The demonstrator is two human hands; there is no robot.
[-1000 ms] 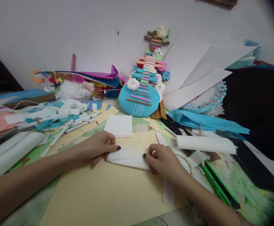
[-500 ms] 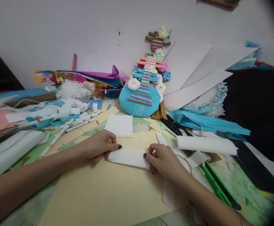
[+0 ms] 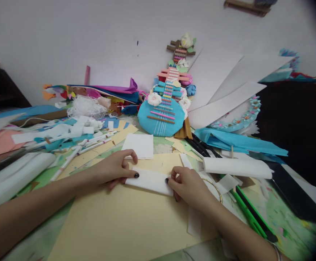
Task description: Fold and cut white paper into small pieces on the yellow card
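- The right hand (image 3: 187,183) pinches the right end of a folded white paper (image 3: 148,182), thumb on top, its other fingers curled in.
- The left hand (image 3: 117,168) has its thumb on the paper's left end, with the index finger raised and arched clear; the remaining fingers are partly hidden, so I cannot tell whether they close on it from below.
- The folded white paper lies between the two hands, slightly slanted, over a large cream sheet (image 3: 125,224).
- Just beyond it sits a white square of paper (image 3: 138,145), near the left hand's raised finger.
- To the right of the right hand are a white roll (image 3: 236,167) and a green-handled cutter (image 3: 250,214).
- Thin white sticks (image 3: 71,159) lie to the left, with a tangle of white string (image 3: 86,107) behind them.
- Farther back, a blue guitar-shaped craft (image 3: 160,116) stands before the wall (image 3: 65,36).
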